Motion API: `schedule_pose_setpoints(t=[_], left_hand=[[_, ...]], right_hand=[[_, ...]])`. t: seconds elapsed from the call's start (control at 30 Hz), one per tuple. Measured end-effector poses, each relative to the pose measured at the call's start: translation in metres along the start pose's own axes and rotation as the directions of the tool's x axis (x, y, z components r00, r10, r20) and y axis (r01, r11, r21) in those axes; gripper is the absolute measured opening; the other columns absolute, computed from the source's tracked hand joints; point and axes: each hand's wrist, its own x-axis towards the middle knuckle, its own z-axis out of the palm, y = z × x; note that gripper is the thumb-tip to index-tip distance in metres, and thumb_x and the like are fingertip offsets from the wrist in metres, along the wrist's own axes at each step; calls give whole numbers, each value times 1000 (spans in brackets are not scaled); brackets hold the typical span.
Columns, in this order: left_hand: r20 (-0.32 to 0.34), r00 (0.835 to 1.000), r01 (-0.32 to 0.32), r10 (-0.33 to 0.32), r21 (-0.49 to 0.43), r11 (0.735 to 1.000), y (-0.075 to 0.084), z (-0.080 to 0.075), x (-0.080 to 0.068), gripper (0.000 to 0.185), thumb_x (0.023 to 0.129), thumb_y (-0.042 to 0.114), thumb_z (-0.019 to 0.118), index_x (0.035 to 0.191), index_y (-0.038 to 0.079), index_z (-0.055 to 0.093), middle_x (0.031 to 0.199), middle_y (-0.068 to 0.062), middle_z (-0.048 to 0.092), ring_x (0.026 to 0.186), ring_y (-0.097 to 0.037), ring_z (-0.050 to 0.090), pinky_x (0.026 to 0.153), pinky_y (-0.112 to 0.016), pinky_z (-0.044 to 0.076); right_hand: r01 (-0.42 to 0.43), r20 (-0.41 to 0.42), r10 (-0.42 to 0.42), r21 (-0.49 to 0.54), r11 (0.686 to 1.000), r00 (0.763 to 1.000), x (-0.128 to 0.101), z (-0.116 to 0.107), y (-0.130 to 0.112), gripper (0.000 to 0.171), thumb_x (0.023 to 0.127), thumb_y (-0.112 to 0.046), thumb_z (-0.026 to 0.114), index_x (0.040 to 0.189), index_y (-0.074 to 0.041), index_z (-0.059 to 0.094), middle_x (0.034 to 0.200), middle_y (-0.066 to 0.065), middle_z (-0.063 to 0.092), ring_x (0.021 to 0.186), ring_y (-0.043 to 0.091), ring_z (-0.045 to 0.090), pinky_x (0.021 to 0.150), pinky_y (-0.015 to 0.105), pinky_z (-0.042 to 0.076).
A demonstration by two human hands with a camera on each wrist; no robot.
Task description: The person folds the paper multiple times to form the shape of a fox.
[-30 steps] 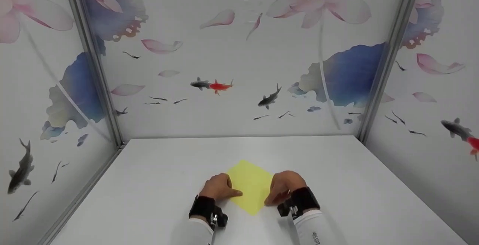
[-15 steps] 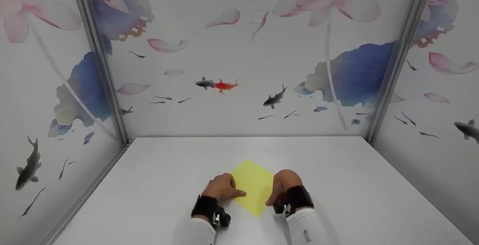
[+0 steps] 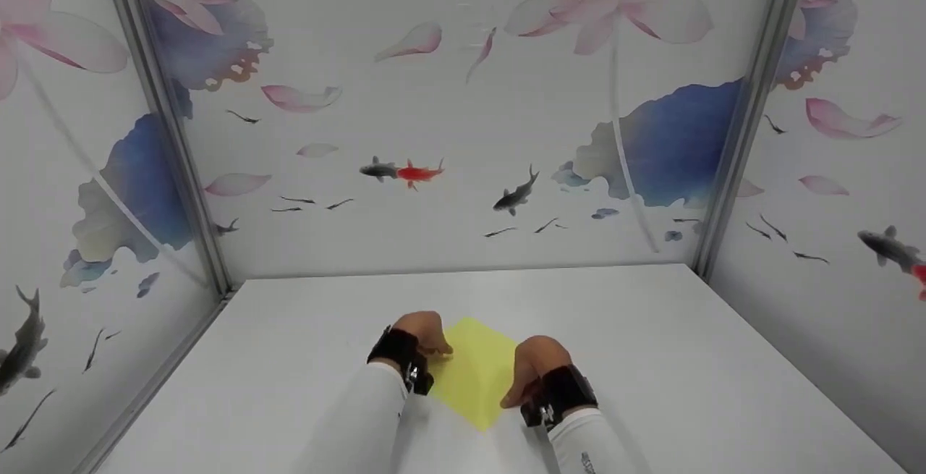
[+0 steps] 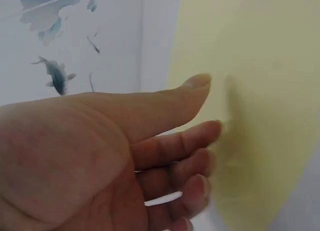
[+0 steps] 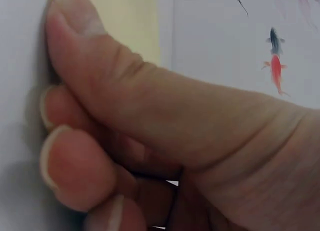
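Fingers of the left hand [image 3: 425,333] curl loosely at the upper-left edge of the yellow paper [image 3: 474,373], tips touching the sheet, thumb straight above them in the left wrist view; whether they pinch the edge I cannot tell. Right hand [image 3: 534,365], fingers bent, thumb pressed flat along the sheet's right edge in the right wrist view. Paper lies flat on the white tabletop [image 3: 687,358] as a diamond, long diagonal running away from the person, near corner between the wrists. Sheet sits between both hands, each about equally close; left reaches farther up the edge
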Motion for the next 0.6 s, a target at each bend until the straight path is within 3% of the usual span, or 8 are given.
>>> schedule_pose_setpoints(t=[0.03, 0.1, 0.13, 0.2, 0.27, 0.37, 0.5, 0.6], left_hand=[[-71, 996, -47, 48, 22, 999, -8, 7, 21, 34, 95, 29, 82, 69, 10, 71, 66, -1, 65, 60, -15, 52, 65, -34, 50], [-191, 975, -105, 113, 54, 993, -13, 18, 48, 32, 92, 26, 84, 69, 10, 69, 69, -3, 69, 62, -17, 57, 65, -39, 55], [-237, 962, -125, 135, 53, 991, -12, 21, 53, 28, 91, 24, 84, 73, 8, 70, 76, -6, 73, 67, -20, 62, 68, -41, 58], [-320, 932, -158, 171, 65, 985, -4, 21, 46, 21, 90, 19, 85, 83, 4, 73, 88, -11, 77, 76, -25, 70, 72, -46, 61], [-330, 935, -122, 131, 47, 991, 19, 10, 17, 20, 92, 14, 85, 95, -2, 75, 101, -18, 79, 91, -35, 75, 83, -50, 64], [-339, 932, -115, 124, 47, 992, 35, 0, -6, 24, 93, 12, 83, 107, -5, 76, 114, -22, 77, 106, -43, 72, 93, -56, 62], [-328, 937, -111, 117, 37, 993, 41, 4, 1, 26, 94, 14, 81, 114, -3, 79, 121, -21, 75, 115, -44, 69, 101, -62, 58], [-346, 931, -119, 116, 12, 993, 46, 13, 13, 22, 95, 11, 78, 113, -2, 79, 119, -21, 74, 115, -45, 68, 101, -64, 56]], right_hand=[[5, -6, -5, -6, 1000, 1000, 0, 1, 0, 39, 76, -44, 101, 63, -12, 81, 64, -3, 77, 63, 7, 70, 69, 23, 52], [-10, 13, 9, 17, 1000, 1000, 1, 2, -1, 39, 76, -43, 101, 64, -12, 81, 63, -4, 77, 61, 7, 69, 67, 23, 52], [-20, 25, 19, 34, 999, 999, 3, 4, -1, 38, 75, -42, 101, 65, -12, 81, 63, -3, 76, 60, 7, 69, 66, 23, 52], [-46, 61, 42, 70, 997, 997, 7, 7, -1, 37, 75, -42, 102, 66, -12, 82, 63, -3, 76, 59, 7, 68, 64, 23, 52], [-66, 81, 59, 84, 994, 995, 11, 10, -2, 37, 73, -43, 102, 67, -12, 83, 64, -3, 77, 57, 6, 68, 63, 22, 51], [-69, 82, 61, 91, 993, 995, 15, 10, -3, 37, 72, -43, 103, 67, -12, 83, 63, -3, 76, 55, 6, 66, 61, 22, 50], [-67, 80, 59, 101, 993, 995, 16, 6, 0, 37, 72, -42, 103, 66, -12, 82, 59, -3, 73, 53, 6, 64, 59, 21, 49], [-77, 85, 69, 97, 992, 994, 17, 2, 5, 38, 72, -42, 103, 65, -12, 82, 58, -3, 72, 53, 6, 64, 59, 21, 49]])
